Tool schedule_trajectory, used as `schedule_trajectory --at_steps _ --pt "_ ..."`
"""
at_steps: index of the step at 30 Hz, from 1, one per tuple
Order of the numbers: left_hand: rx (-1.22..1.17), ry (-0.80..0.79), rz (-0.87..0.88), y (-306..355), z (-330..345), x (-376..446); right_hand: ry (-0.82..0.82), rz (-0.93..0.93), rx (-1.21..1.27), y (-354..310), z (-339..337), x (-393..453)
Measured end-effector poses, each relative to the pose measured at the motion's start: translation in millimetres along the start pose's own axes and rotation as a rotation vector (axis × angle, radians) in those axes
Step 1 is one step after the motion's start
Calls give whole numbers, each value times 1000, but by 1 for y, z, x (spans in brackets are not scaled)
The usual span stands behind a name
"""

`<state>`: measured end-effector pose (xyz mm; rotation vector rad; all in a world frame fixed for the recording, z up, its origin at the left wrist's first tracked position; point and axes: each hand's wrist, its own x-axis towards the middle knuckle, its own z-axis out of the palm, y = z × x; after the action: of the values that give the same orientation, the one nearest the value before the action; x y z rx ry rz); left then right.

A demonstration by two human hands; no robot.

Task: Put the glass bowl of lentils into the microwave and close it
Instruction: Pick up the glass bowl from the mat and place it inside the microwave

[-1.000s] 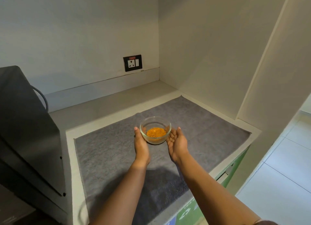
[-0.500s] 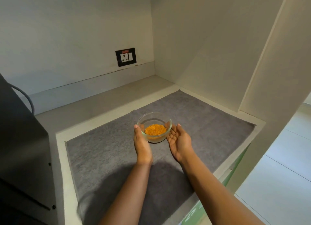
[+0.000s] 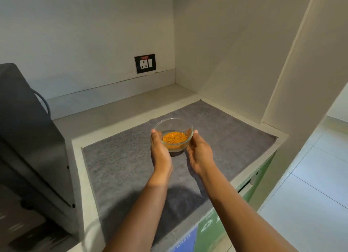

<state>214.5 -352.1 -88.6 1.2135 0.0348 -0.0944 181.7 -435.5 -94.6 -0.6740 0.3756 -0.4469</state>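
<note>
At frame centre, the left hand (image 3: 160,152) and right hand (image 3: 200,153) cup the glass bowl of lentils (image 3: 174,135), fingers pressed against its sides, over a grey mat (image 3: 122,163) on the desk (image 3: 113,108). The dark microwave (image 3: 28,138) fills the left edge; a wall socket (image 3: 145,63) sits behind.

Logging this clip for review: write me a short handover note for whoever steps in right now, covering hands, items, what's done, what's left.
Left hand: cupped against the left side of the glass bowl.
Right hand: cupped against its right side.
The bowl, with orange lentils inside, sits at or just above the grey mat on the counter; whether it is lifted cannot be told.
The microwave stands at the left edge of the view; its door is not visible.
Done: bowl gripped with both hands.
Left: carry it to the microwave, set it inside, close the door.
</note>
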Motion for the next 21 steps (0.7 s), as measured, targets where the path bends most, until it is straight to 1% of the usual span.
schedule_trajectory --at_steps 4,12,21 --pt "-9 14 2 13 1 -24 3 16 -70 -14 6 -28" --pt "16 30 7 39 -5 -79 -29 83 -47 -33 14 -86" --pt "50 49 19 49 -27 -140 -38 100 -11 -33 10 -147"
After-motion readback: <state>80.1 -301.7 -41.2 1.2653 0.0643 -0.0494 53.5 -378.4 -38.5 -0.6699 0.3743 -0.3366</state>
